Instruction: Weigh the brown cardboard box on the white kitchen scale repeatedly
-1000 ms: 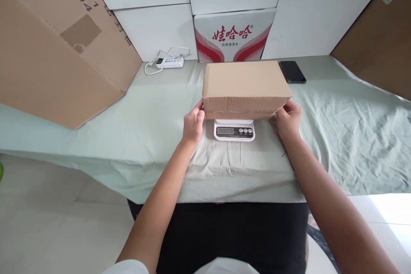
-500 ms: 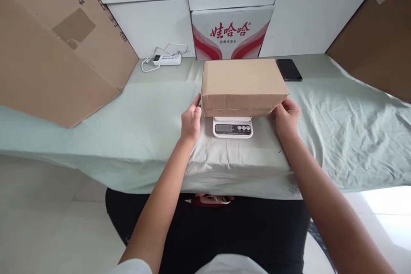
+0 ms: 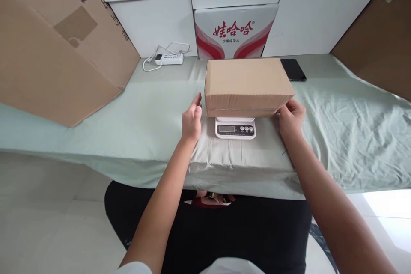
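Brown cardboard: a closed carton [image 3: 249,78] sits mid-scene and appears to rest on the white scale [image 3: 236,135], overhanging it left and right and hiding its platform. From my remote seat I read no figures on the scale's display.

Grip, left: the left hand [image 3: 192,122] stands beside the carton's left end, fingers extended, holding nothing; a narrow gap seems to show. Grip, right: the right hand [image 3: 291,120] is curled at the near right lower corner, fingertips partly hidden. I cannot tell whether it has hold or only touches.

Handling, my estimate: stiff walls, slightly crushable along the creased near face; dry, not slippery. Contents unseen, so weight unknown. I would take both short ends low, palms flat, keeping it level.

Surface [image 3: 160,111]: pale green cloth, wrinkled at right, draped over the near edge. Far right, a dark phone [image 3: 294,70]; far left, a white device [image 3: 170,58] with a cable. A red-printed box [image 3: 236,34] stands behind the carton; large cardboard sheets [image 3: 61,51] flank both sides. Pale floor [image 3: 41,214] at near left.
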Action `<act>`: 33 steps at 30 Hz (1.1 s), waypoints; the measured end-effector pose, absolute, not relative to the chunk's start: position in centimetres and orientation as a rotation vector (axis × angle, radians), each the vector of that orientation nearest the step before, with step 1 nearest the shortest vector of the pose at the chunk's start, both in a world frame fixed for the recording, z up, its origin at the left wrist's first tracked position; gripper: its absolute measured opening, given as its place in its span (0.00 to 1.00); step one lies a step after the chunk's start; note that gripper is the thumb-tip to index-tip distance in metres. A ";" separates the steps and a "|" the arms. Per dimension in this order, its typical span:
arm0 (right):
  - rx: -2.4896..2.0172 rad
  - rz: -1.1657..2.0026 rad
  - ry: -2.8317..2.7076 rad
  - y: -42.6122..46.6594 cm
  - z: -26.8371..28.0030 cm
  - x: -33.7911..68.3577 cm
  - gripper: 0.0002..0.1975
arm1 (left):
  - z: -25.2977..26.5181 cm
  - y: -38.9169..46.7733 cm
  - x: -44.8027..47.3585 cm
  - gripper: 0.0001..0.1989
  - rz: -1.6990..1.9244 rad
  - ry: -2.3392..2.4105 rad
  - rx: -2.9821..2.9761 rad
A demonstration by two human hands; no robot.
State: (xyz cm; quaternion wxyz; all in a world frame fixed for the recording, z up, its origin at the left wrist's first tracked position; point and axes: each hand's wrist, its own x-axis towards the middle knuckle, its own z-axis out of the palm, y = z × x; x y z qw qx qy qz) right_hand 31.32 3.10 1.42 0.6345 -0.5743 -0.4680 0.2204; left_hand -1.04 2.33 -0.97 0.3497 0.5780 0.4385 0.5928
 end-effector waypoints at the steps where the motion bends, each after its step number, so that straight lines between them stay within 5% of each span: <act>1: -1.312 0.506 -1.078 3.1 1.4 31.3 0.03 | -0.8 2.3 -1.0 0.43 1.534 1.139 1.497; 33: -1.242 0.472 -1.138 4.0 1.8 31.2 0.05 | -0.6 2.1 -1.8 0.43 1.603 1.203 1.380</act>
